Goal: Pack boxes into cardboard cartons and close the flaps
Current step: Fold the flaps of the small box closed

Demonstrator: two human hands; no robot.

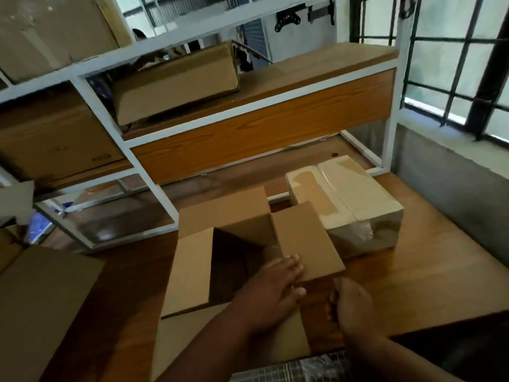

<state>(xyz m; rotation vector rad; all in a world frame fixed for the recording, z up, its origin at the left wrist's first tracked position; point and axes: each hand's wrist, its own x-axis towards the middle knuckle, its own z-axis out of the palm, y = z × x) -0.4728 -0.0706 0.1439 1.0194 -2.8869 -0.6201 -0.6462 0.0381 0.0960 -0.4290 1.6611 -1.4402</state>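
Just carton flap (305, 241) under left fingers (292, 261)

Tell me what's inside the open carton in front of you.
The open carton shows only a dark, shadowed interior between its raised flaps. The left hand resting on the right flap hides the near corner, so whether it holds anything cannot be told.

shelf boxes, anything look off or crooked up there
Yes: the cardboard carton on the wooden shelf sits tilted, one end raised, with a ragged, torn-looking upper edge. The taped box on the table lies flat but carries wrinkled, peeling tape.
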